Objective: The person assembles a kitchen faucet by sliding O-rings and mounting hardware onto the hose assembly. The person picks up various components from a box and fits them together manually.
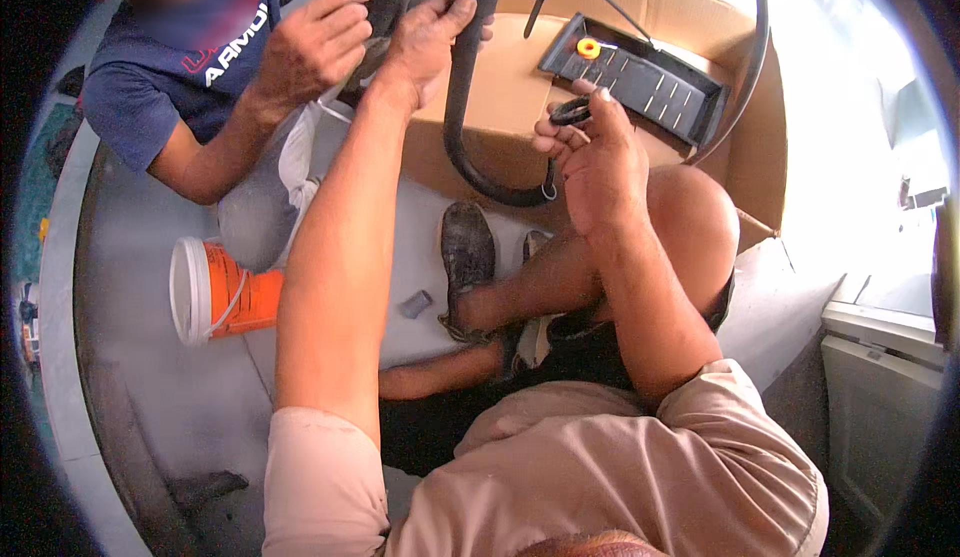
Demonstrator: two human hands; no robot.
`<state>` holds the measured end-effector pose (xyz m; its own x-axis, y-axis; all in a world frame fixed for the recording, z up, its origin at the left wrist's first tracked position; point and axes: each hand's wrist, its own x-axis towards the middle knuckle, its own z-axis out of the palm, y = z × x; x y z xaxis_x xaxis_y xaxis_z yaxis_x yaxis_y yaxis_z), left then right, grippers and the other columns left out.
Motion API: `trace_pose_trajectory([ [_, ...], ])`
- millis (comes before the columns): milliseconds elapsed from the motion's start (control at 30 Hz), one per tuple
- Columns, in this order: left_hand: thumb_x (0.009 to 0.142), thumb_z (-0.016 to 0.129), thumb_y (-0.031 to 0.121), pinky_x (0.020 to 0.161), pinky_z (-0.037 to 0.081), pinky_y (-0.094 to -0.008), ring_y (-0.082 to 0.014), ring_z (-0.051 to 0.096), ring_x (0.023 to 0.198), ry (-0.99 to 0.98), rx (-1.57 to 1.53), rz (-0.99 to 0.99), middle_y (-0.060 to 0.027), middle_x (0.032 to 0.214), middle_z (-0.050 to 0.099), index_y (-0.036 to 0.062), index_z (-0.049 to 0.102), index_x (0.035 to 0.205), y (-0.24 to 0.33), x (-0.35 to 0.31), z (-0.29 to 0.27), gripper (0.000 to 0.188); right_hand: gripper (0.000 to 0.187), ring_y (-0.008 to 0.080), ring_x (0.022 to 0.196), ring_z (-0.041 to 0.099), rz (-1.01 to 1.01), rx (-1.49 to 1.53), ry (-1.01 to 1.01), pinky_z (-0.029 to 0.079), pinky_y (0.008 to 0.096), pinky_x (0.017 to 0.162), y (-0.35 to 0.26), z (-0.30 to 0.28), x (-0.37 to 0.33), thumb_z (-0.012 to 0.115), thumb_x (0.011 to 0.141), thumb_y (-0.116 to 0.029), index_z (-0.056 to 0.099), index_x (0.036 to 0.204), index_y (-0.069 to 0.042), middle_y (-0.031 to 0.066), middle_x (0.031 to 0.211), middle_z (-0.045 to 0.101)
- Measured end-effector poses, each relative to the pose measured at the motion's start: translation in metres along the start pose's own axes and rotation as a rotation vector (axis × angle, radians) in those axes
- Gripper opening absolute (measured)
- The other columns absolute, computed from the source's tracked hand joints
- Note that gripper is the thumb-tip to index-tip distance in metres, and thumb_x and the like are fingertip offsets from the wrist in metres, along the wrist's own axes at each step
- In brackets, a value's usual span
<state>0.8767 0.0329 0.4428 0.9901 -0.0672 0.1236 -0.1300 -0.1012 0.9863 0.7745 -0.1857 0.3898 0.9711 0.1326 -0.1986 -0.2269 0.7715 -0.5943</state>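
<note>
My left hand [425, 47] is wrapped round a black faucet [459, 107] with a long curved spout and a side lever at its top. The spout bends round near my knee and ends in a pale rim. In my right hand [610, 162] I hold a small black ring [572, 111] between thumb and fingers, a short way above the spout's end and apart from it. Beyond my right hand lies a black slotted tray [610, 69], with a small yellow-orange ring-shaped roll [588, 49] on it.
An open cardboard box [490, 97] stands in front of me, with a black hose [757, 67] curving at its right. A co-worker's hand [315, 47] is close to my left hand. An orange bucket [240, 292] and a small grey piece [415, 304] are on the floor.
</note>
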Motion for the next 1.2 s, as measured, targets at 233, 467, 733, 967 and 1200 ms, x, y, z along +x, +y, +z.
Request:
trace_pose_trajectory([
  [233, 0.104, 0.06, 0.035, 0.082, 0.052, -0.0323, -0.0154, 0.065, 0.087, 0.013, -0.073, 0.003, -0.0059, 0.098, 0.071, 0.0041, 0.067, 0.114, 0.004, 0.001, 0.008, 0.033, 0.043, 0.0286, 0.087, 0.066, -0.058, 0.031, 0.028, 0.059, 0.0373, 0.072, -0.007, -0.009, 0.003, 0.048, 0.107, -0.032, 0.05, 0.137, -0.001, 0.0163, 0.11, 0.056],
  [467, 0.107, 0.054, 0.036, 0.074, 0.054, -0.0318, -0.0145, 0.065, 0.08, 0.056, 0.069, -0.053, -0.0035, 0.091, 0.069, 0.0054, 0.067, 0.111, 0.01, -0.001, 0.01, 0.033, 0.037, 0.0237, 0.092, 0.065, -0.192, 0.055, 0.107, 0.058, 0.036, 0.074, -0.03, -0.021, 0.016, 0.053, 0.105, -0.027, 0.055, 0.135, -0.006, 0.0123, 0.114, 0.059],
  [733, 0.1, 0.066, 0.044, 0.061, 0.052, -0.0267, -0.0098, 0.059, 0.064, 0.061, 0.152, -0.108, 0.001, 0.083, 0.06, 0.0105, 0.061, 0.11, 0.032, -0.011, 0.021, 0.036, 0.043, 0.0188, 0.086, 0.064, -0.307, -0.186, -0.093, 0.056, 0.0288, 0.07, -0.04, 0.01, 0.003, 0.064, 0.101, -0.018, 0.054, 0.138, 0.0, 0.0111, 0.11, 0.063],
  [967, 0.099, 0.067, 0.041, 0.06, 0.049, -0.0262, -0.0117, 0.059, 0.067, 0.071, -0.02, -0.033, -0.0025, 0.088, 0.063, 0.008, 0.059, 0.117, 0.03, -0.025, 0.024, 0.039, 0.046, 0.0193, 0.095, 0.067, -0.283, -0.384, -0.331, 0.056, 0.031, 0.082, -0.094, 0.013, 0.009, 0.068, 0.099, -0.019, 0.056, 0.139, 0.002, 0.0122, 0.11, 0.066],
  [1200, 0.099, 0.068, 0.04, 0.064, 0.049, -0.0253, -0.0112, 0.059, 0.071, 0.076, -0.087, -0.007, -0.0025, 0.091, 0.062, 0.0066, 0.058, 0.12, 0.068, -0.064, 0.03, 0.041, 0.047, 0.022, 0.107, 0.068, -0.097, -0.373, -0.587, 0.055, 0.0359, 0.1, -0.125, 0.036, 0.017, 0.067, 0.098, -0.012, 0.054, 0.143, -0.001, 0.0131, 0.121, 0.065],
])
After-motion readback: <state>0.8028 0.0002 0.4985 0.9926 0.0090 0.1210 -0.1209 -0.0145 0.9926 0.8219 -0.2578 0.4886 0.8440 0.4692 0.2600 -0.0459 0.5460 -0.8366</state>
